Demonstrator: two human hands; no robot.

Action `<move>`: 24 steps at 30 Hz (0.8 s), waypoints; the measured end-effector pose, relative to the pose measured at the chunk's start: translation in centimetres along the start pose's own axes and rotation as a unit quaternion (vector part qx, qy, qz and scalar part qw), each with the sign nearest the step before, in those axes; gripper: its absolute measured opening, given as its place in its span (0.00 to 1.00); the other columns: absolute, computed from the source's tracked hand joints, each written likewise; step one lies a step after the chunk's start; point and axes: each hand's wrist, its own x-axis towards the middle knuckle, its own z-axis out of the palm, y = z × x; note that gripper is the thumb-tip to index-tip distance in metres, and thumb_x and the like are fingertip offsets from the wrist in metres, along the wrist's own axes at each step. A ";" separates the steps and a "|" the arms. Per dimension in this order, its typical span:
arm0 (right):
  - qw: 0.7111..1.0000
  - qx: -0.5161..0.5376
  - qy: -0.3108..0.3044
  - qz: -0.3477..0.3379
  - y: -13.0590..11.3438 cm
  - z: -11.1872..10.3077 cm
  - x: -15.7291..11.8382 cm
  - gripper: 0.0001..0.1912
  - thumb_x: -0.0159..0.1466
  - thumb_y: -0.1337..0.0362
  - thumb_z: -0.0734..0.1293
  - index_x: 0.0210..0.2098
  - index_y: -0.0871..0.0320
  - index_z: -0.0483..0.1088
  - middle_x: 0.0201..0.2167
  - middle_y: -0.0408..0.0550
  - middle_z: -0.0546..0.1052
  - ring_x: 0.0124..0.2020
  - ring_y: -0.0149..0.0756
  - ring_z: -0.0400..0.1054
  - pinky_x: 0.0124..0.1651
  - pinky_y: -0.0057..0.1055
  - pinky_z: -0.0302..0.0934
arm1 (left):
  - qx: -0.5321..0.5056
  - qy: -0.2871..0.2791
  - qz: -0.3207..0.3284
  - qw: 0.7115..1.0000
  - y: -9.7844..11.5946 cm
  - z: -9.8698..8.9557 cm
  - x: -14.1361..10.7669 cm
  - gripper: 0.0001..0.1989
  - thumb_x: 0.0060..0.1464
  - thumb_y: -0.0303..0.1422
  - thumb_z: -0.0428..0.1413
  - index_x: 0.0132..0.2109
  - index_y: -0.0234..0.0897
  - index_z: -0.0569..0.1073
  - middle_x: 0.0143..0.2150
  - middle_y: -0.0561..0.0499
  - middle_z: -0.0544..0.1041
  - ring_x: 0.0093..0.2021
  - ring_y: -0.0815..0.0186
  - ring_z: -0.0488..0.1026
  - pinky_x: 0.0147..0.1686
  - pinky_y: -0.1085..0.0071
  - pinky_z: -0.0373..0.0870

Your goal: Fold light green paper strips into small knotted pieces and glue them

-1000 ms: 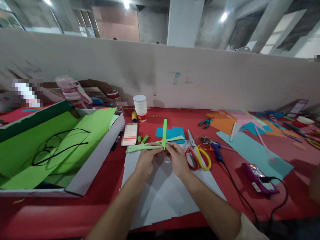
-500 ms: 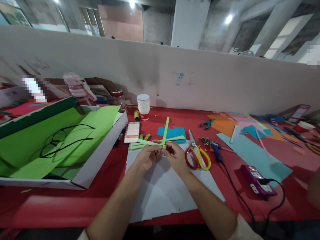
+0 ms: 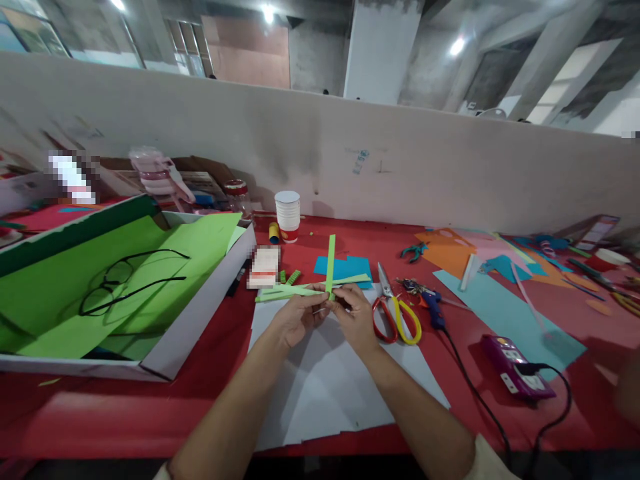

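Note:
Both hands meet above white paper sheets (image 3: 330, 393). My left hand (image 3: 300, 317) is closed, its fingertips pinching a light green paper strip (image 3: 303, 291) that points left. My right hand (image 3: 354, 312) is closed too, pinching where a second green paper strip (image 3: 331, 263) stands up and crosses the first. Fingers partly hide the joint between the strips. Behind the hands lie blue paper pieces (image 3: 345, 267) with more loose green strips. Two small folded green paper pieces (image 3: 293, 277) rest near a pale blurred box (image 3: 265, 267). Scissors (image 3: 393, 310) with red and yellow handles lie right of my right hand.
At left, an open box (image 3: 200, 307) holds green paper and eyeglasses (image 3: 113, 287). Paper cups (image 3: 287, 217) stand behind. To the right are a blue glue gun (image 3: 433, 308), a purple power strip (image 3: 515, 367), teal pliers (image 3: 414, 251) and coloured paper (image 3: 505, 310).
The upright strip has turned slightly, from leaning right to nearly straight. The left-pointing strip has tipped or shifted a little. Both hands stay in almost the same place.

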 end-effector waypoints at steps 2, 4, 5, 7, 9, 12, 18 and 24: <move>1.000 0.007 -0.002 0.004 0.1 0.0 0.0 0.06 0.57 0.66 0.68 0.35 0.53 0.75 0.32 0.44 0.69 0.34 0.33 0.65 0.35 0.28 0.61 | 0.011 0.003 0.009 1.000 -0.1 -0.1 0.2 0.11 0.37 0.25 0.65 0.31 0.34 0.73 0.26 0.53 0.74 0.25 0.74 0.70 0.27 0.79 0.68; 1.000 0.016 -0.011 0.019 0.2 0.1 0.0 0.06 0.57 0.64 0.68 0.36 0.54 0.74 0.32 0.45 0.69 0.35 0.34 0.65 0.36 0.28 0.61 | 0.031 0.012 0.033 0.999 -0.2 -0.3 0.3 0.11 0.36 0.27 0.66 0.30 0.34 0.73 0.24 0.54 0.73 0.23 0.75 0.68 0.26 0.79 0.67; 0.999 0.021 -0.017 0.031 0.3 0.1 0.0 0.07 0.57 0.63 0.68 0.36 0.54 0.74 0.32 0.45 0.69 0.35 0.34 0.65 0.35 0.28 0.61 | 0.042 0.018 0.050 0.998 -0.3 -0.3 0.4 0.12 0.35 0.28 0.66 0.30 0.34 0.73 0.23 0.54 0.73 0.23 0.75 0.68 0.26 0.78 0.66; 0.997 0.034 -0.033 0.060 0.4 0.3 0.0 0.09 0.57 0.61 0.68 0.38 0.54 0.74 0.33 0.45 0.70 0.34 0.34 0.65 0.35 0.28 0.61 | 0.059 0.033 0.091 0.994 -0.3 -0.3 0.5 0.13 0.34 0.29 0.67 0.30 0.35 0.73 0.23 0.55 0.73 0.23 0.75 0.67 0.27 0.78 0.66; 0.993 0.058 -0.041 0.098 0.4 0.4 0.0 0.12 0.58 0.59 0.66 0.40 0.54 0.74 0.32 0.45 0.70 0.31 0.33 0.65 0.32 0.28 0.61 | 0.076 0.047 0.122 0.988 -0.3 -0.2 0.4 0.15 0.33 0.29 0.67 0.30 0.35 0.72 0.22 0.56 0.73 0.23 0.75 0.67 0.27 0.79 0.65; 0.980 0.111 -0.037 0.160 0.5 0.6 0.0 0.14 0.59 0.56 0.66 0.42 0.55 0.73 0.29 0.44 0.72 0.25 0.30 0.64 0.27 0.26 0.60 | 0.091 0.052 0.137 0.985 -0.4 -0.1 0.3 0.15 0.32 0.30 0.68 0.29 0.35 0.71 0.21 0.56 0.72 0.22 0.75 0.66 0.26 0.78 0.63; 0.966 0.165 -0.041 0.196 0.3 0.4 0.2 0.14 0.57 0.58 0.66 0.41 0.57 0.74 0.28 0.43 0.73 0.24 0.28 0.65 0.28 0.26 0.62 | 0.114 0.030 0.147 0.982 -0.1 0.1 0.0 0.13 0.33 0.32 0.67 0.26 0.34 0.71 0.21 0.55 0.72 0.24 0.72 0.68 0.28 0.75 0.64; 0.963 0.164 -0.006 0.214 0.0 0.5 0.1 0.11 0.55 0.60 0.67 0.36 0.57 0.74 0.23 0.41 0.73 0.22 0.29 0.66 0.25 0.26 0.60 | 0.146 0.023 0.167 0.975 -0.1 0.2 -0.1 0.11 0.36 0.31 0.65 0.27 0.34 0.70 0.23 0.54 0.72 0.27 0.70 0.70 0.32 0.72 0.67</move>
